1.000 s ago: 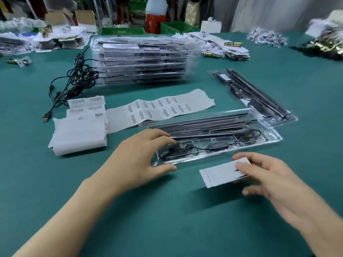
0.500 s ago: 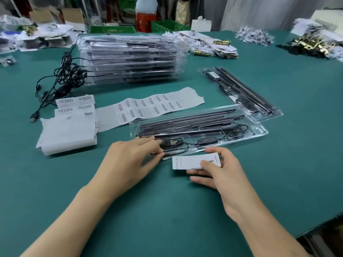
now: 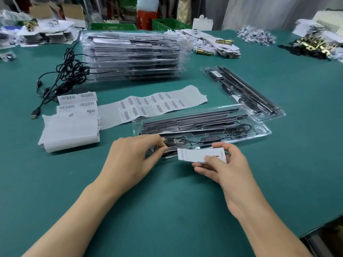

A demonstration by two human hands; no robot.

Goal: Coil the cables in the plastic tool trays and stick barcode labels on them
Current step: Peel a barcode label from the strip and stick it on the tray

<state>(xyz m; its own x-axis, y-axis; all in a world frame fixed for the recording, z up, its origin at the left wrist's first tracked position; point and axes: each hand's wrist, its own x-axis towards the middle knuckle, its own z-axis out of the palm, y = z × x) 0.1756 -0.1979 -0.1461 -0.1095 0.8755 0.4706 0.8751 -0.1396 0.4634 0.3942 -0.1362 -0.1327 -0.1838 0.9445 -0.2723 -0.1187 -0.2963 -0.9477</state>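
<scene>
A clear plastic tray (image 3: 259, 129) with black rods and a black cable (image 3: 239, 129) lies in front of me on the green table. My left hand (image 3: 133, 158) pinches the tray's near left end, fingertips at the USB plug (image 3: 174, 140). My right hand (image 3: 224, 167) holds a white printed card (image 3: 196, 154) between thumb and fingers at the tray's near edge. A strip of barcode labels (image 3: 150, 105) lies just behind the tray.
A second filled tray (image 3: 246, 93) lies to the right behind. A tall stack of trays (image 3: 133, 56) stands further back, with a tangle of black cables (image 3: 68, 75) to its left. A pile of label sheets (image 3: 72, 123) sits at the left. The table edge (image 3: 319, 230) runs at the lower right.
My right hand has brought the white card left and up to the tray's near edge. My left hand has shifted from over the tray's left end to pinching it.
</scene>
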